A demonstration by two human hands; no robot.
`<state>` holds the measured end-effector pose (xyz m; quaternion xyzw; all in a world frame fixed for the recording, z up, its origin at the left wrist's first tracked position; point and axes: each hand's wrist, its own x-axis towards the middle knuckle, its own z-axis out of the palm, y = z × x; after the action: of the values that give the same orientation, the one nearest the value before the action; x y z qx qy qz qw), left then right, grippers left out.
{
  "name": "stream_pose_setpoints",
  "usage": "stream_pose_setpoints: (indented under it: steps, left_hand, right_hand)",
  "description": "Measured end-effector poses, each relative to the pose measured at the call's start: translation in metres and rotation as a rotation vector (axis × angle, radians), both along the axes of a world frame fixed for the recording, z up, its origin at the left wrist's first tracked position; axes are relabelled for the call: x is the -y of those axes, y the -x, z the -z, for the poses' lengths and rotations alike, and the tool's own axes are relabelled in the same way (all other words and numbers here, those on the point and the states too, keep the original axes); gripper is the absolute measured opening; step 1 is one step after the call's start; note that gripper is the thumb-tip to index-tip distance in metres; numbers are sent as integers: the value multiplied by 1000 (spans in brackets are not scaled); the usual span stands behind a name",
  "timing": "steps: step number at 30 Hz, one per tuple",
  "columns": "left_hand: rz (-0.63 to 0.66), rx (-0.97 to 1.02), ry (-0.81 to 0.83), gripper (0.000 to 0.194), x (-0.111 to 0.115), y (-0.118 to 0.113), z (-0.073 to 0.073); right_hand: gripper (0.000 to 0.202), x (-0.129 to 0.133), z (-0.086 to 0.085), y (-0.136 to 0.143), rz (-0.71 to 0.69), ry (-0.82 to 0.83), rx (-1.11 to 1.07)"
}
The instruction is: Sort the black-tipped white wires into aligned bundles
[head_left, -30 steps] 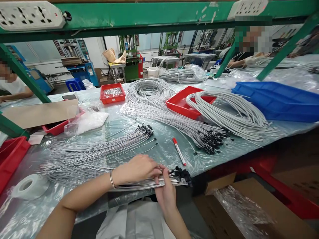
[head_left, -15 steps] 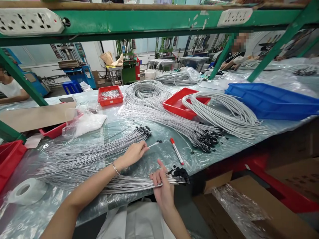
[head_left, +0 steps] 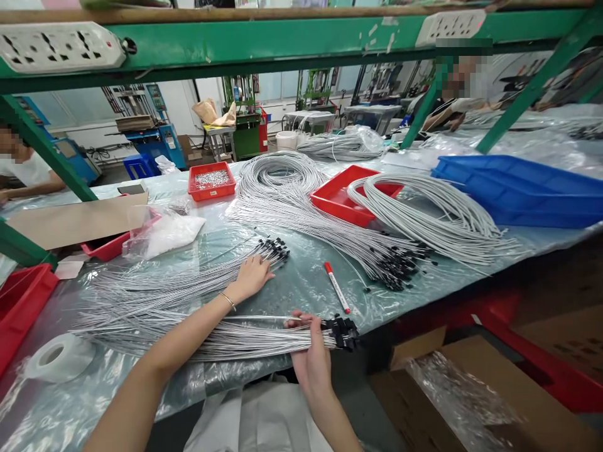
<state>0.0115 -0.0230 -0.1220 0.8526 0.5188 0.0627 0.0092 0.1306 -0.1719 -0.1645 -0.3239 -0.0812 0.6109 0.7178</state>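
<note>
My right hand (head_left: 311,355) is wrapped round a bundle of thin grey cables (head_left: 245,342) at the near edge of the table. Its thumb lies across the cables, just behind their black connector ends (head_left: 343,333). Over a second pile of grey cables (head_left: 202,279), farther back, rests my left hand (head_left: 252,276), a bracelet on its wrist. The fingers are loosely bent and apart, close to that pile's black ends (head_left: 276,250), and no lifted cable shows in them. A red-capped marker (head_left: 337,289) lies to the right of my left hand.
Behind are a larger cable bundle (head_left: 330,232), coiled cables (head_left: 433,220), a red tray (head_left: 342,191), a red bin of small metal parts (head_left: 211,193) and a blue tray (head_left: 518,194). A tape roll (head_left: 59,358) lies left. Green shelf framing (head_left: 282,41) crosses above. Co-workers sit beyond.
The single cable that my left hand held is no longer in it. That hand has moved back and left onto the rear pile. My right thumb has closed over the bundle.
</note>
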Motion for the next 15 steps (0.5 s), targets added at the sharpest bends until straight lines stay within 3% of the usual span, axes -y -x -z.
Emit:
stream_pose_setpoints:
  steps: [3, 7, 10, 12, 15]
  left_hand:
    - [88, 162, 99, 23, 1, 3, 1]
    - [115, 622, 489, 29, 15, 7, -20]
    - [92, 777, 665, 34, 33, 4, -32]
    - [95, 745, 602, 33, 54, -3, -35]
    - [255, 440, 372, 26, 88, -14, -39]
  right_hand:
    - [32, 0, 2, -1, -24, 0, -10]
    - [34, 0, 3, -2, -50, -46, 13]
    - [36, -2, 0, -2, -68, -90, 3]
    - [29, -2, -1, -3, -83, -100, -11]
    - [34, -2, -1, -2, -91, -48, 6]
